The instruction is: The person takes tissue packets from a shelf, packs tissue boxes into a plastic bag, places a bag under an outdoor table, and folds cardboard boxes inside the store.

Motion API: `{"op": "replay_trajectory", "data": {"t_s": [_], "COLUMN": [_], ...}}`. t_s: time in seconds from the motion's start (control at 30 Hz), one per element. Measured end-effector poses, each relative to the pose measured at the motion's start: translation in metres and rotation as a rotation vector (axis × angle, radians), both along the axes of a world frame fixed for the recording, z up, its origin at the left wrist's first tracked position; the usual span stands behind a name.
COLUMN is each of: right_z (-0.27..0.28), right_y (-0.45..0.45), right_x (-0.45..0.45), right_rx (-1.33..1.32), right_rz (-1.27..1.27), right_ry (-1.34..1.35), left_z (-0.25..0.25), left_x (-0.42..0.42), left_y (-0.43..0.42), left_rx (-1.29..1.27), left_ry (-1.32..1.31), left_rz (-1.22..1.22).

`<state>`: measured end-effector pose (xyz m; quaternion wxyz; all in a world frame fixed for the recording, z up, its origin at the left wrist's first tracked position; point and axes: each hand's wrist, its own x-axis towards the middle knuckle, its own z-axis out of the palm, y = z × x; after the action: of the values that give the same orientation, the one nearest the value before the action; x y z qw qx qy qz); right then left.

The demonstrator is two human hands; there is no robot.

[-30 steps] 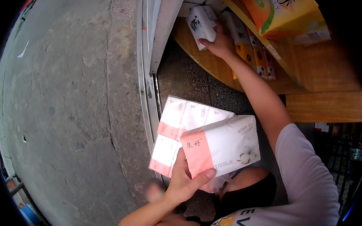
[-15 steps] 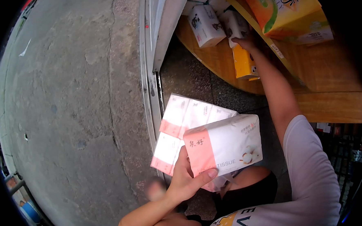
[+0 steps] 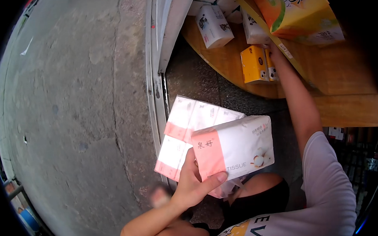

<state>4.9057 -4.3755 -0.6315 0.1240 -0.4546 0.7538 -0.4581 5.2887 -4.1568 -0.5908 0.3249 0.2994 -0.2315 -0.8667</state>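
Observation:
My left hand (image 3: 196, 182) grips a pink and white tissue pack (image 3: 242, 147) by its lower left corner, thumb on the front. Behind and left of it lies a wrapped bundle of similar packs (image 3: 197, 113). My right hand (image 3: 272, 51) reaches onto the wooden shelf (image 3: 211, 59), mostly hidden by the upper board's edge; its fingers cannot be made out. Near it are a white pack (image 3: 252, 29) and a yellow pack (image 3: 253, 64) with another yellow one beside it. Farther left on the shelf stands a white pack with dark prints (image 3: 214, 27).
An orange and yellow box (image 3: 303, 13) stands on the upper board (image 3: 335, 63). A white upright panel (image 3: 171, 31) borders the shelf on the left. A metal floor track (image 3: 157, 98) runs beside the grey concrete (image 3: 77, 102).
My right hand has moved from the left white pack rightward and deeper under the upper board. The white pack beside the yellow one has shifted right. My left hand keeps its hold.

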Motion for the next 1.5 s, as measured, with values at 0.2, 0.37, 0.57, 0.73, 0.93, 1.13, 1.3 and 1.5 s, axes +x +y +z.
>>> {"op": "replay_trajectory", "data": {"t_s": [0.2,0.37,0.57,0.73,0.93,1.13,1.3,1.5], "right_z": [0.012,-0.002,0.01,0.006,0.061,0.093,0.085,0.048], "right_y": [0.007,-0.016,-0.026,-0.015,0.107,0.172,0.194,0.244], "right_x": [0.061,0.107,0.118,0.106,0.105,0.111,0.098,0.043], "right_rx": [0.03,-0.066,0.055,0.039,0.525,0.696,0.685,0.577], "right_rz": [0.22,0.184,0.19,0.256,0.682,1.19,0.892,0.407], "right_ry": [0.076,0.71,0.661,0.659,-0.732,-0.612,-0.859,-1.337], "left_z": [-0.002,0.002,0.006,0.007,0.002,-0.003,0.009,0.007], "left_x": [-0.001,-0.001,0.001,0.001,-0.001,-0.011,-0.021,-0.016], "left_y": [0.003,0.003,0.005,0.005,0.005,-0.01,-0.016,-0.012], "left_rx": [-0.014,-0.027,-0.012,-0.035,-0.025,-0.184,-0.108,-0.003], "left_ry": [-0.008,0.006,0.013,0.005,0.029,-0.123,-0.082,-0.121], "left_rz": [0.003,0.011,0.029,0.035,0.094,-0.108,-0.15,-0.169]}}
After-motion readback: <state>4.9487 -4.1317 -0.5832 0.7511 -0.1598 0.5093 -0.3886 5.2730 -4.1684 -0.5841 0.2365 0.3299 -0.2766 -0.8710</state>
